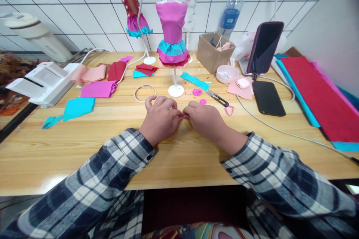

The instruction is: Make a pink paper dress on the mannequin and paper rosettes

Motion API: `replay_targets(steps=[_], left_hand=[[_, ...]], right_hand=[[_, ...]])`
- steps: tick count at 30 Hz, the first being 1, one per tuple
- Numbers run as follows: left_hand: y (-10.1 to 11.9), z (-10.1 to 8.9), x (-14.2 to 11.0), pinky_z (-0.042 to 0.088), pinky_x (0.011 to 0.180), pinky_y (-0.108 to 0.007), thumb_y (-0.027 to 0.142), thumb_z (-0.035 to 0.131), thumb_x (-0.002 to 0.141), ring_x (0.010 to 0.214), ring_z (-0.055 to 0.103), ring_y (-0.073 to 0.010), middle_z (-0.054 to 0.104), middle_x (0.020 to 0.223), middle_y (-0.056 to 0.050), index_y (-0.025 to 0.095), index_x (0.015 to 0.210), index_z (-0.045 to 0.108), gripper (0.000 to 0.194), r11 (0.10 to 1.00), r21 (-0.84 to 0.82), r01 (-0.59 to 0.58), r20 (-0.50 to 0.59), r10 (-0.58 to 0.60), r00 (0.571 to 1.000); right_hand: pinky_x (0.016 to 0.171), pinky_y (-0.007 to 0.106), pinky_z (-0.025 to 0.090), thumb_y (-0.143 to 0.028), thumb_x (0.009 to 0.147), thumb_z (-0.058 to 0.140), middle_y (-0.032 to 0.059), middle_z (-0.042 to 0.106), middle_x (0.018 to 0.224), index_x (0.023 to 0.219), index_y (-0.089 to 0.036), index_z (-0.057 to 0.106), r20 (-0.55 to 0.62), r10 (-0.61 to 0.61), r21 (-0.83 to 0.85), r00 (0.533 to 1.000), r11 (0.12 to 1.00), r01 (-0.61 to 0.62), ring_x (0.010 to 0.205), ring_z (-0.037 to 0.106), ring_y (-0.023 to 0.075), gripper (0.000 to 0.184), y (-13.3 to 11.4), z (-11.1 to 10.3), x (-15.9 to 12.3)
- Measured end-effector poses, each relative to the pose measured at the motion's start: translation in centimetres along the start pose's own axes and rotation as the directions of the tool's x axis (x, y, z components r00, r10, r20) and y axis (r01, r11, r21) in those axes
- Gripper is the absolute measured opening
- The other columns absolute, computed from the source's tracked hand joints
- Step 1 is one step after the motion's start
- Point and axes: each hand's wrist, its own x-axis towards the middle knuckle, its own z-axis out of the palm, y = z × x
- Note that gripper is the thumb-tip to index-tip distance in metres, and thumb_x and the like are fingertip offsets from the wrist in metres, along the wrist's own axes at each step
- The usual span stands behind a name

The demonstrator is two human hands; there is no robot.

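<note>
My left hand (159, 119) and my right hand (206, 119) rest on the wooden table (84, 145), fingertips pinched together around a tiny pink scrap (183, 116) that is mostly hidden. Both hands are closed. Just beyond them stands a small mannequin (172, 30) in a pink dress with a blue and pink skirt, on a white round base (176, 90). Two small pink fabric rosettes (197, 92) lie near the base, and black thread snips (218, 98) lie to their right.
A wire ring (145, 93), pink, red and blue fabric pieces (98, 89) and a white device (45, 82) lie left. A cardboard box (211, 52), pink bowl (226, 74), propped phone (265, 46), flat phone (267, 98), cable and felt sheets (316, 93) sit right. Two more mannequins and a bottle stand behind.
</note>
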Motion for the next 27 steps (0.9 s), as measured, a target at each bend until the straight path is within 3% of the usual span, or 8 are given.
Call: replay_targets(steps=[6,10,14,16,20,27], left_hand=[[-0.4,-0.2,0.0,0.027,0.091,-0.053,0.028,0.06,0.083,0.094,0.051,-0.0264,0.064,0.09,-0.006,0.025,0.074,0.074,0.017,1.0,-0.017,-0.011,0.024,0.012,1.0],[-1.5,-0.2,0.0,0.035,0.083,-0.045,0.033,0.066,0.08,0.086,0.053,-0.0231,0.064,0.083,-0.005,0.025,0.073,0.075,0.014,0.985,-0.143,0.098,0.019,-0.096,0.995],[-2.5,-0.1,0.1,0.041,0.078,-0.038,0.034,0.067,0.078,0.08,0.055,-0.0193,0.064,0.079,-0.003,0.022,0.071,0.074,0.016,0.937,-0.298,0.182,-0.004,-0.192,0.981],[-2.7,-0.1,0.2,0.043,0.078,-0.037,0.035,0.067,0.078,0.079,0.057,-0.0187,0.065,0.079,-0.003,0.021,0.071,0.073,0.017,0.917,-0.345,0.202,-0.006,-0.217,0.976],[-2.7,-0.3,0.3,0.045,0.078,-0.037,0.038,0.064,0.081,0.08,0.059,-0.0185,0.066,0.079,-0.003,0.021,0.073,0.074,0.021,0.903,-0.376,0.207,0.011,-0.219,0.976],[-2.6,-0.6,0.4,0.047,0.077,-0.035,0.034,0.066,0.08,0.079,0.06,-0.0174,0.066,0.078,-0.003,0.02,0.073,0.074,0.018,0.865,-0.436,0.247,0.046,-0.253,0.966]], right_hand=[[0.054,0.029,0.025,-0.028,0.096,0.043,0.0044,0.064,0.094,0.095,-0.022,0.067,0.045,-0.005,0.03,0.999,1.0,0.004,0.074,0.059,0.0158,0.026,0.6,-0.5,0.3],[0.065,0.027,0.035,-0.028,0.092,0.051,0.0048,0.068,0.101,0.1,-0.022,0.069,-0.102,0.155,0.12,0.983,0.982,-0.143,0.09,0.061,0.018,0.02,3.8,-2.1,0.3],[0.064,0.028,0.036,-0.033,0.088,0.058,0.0023,0.069,0.085,0.092,-0.022,0.072,-0.193,0.291,0.168,0.937,0.951,-0.26,0.08,0.061,0.0171,0.019,7.3,-4.2,-0.2],[0.065,0.028,0.037,-0.032,0.086,0.06,0.0022,0.069,0.083,0.09,-0.022,0.073,-0.157,0.284,0.158,0.946,0.953,-0.259,0.08,0.061,0.0173,0.017,8.2,-4.6,-0.5],[0.066,0.028,0.038,-0.026,0.085,0.059,0.003,0.069,0.092,0.093,-0.023,0.074,-0.014,0.159,0.089,0.987,0.983,-0.158,0.088,0.06,0.0185,0.018,9.0,-4.3,-0.8],[0.07,0.027,0.038,-0.023,0.085,0.06,0.0036,0.068,0.095,0.097,-0.024,0.075,0.094,0.081,0.037,0.992,0.996,-0.085,0.092,0.06,0.0186,0.019,9.3,-3.1,-0.4]])
